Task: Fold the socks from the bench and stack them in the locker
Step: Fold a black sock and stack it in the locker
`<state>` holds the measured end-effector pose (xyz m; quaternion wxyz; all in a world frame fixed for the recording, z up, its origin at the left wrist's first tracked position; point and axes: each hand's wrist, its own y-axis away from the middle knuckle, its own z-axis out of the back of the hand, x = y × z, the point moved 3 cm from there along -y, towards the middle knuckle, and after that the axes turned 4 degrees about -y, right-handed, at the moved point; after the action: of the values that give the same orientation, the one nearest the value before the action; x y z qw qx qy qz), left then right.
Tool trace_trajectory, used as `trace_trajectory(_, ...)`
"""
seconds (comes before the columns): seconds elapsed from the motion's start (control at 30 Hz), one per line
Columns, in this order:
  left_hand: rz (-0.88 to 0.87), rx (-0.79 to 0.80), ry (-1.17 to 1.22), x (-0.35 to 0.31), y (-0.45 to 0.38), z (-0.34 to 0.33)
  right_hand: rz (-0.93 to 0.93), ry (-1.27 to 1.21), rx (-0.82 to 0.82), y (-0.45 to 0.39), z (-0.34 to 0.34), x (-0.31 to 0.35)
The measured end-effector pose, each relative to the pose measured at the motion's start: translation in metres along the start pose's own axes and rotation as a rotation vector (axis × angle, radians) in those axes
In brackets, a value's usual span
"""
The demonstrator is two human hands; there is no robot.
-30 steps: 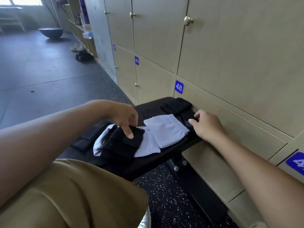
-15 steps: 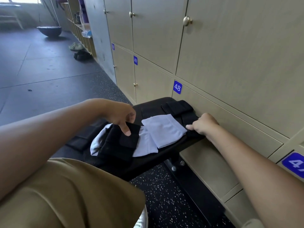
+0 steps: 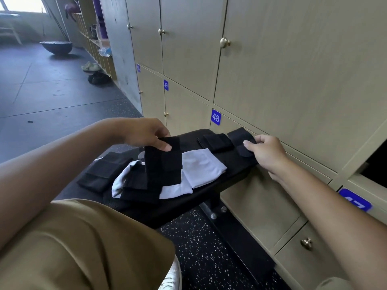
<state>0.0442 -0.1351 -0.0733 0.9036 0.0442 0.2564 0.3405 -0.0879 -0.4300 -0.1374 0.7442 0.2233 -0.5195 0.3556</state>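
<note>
Beige lockers (image 3: pixel 272 70) back the black tabletop (image 3: pixel 188 208). Since earlier, the left hand (image 3: pixel 144 132) has lifted a folded black sock (image 3: pixel 163 162) above the white sock (image 3: pixel 201 168), fingers pinching it; right hand (image 3: pixel 266 151) now grips another black sock (image 3: pixel 240 141) beside locker 48.

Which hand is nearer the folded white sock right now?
Left. The left hand holds a black sock up just beside the folded white sock; the right hand grips another black sock farther off, by the lockers.

Bare forearms, tan shorts (image 3: pixel 79 248) and a white shoe (image 3: pixel 172 278).
</note>
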Motion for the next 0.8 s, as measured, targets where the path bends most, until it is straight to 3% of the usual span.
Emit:
trace_trajectory(0.23,-0.103,-0.036,0.440,-0.042,0.005,-0.009,0.161,-0.129,0.085,0.042,0.024,0.038)
trace_trajectory(0.53,-0.241,0.056,0.985,-0.101,-0.001,-0.031,0.256,-0.106,0.170,0.102,0.068,0.064)
trace_trajectory(0.8,-0.237,0.104,1.121,-0.139,-0.002,-0.045,0.288,-0.129,0.184,0.131,0.093,0.065)
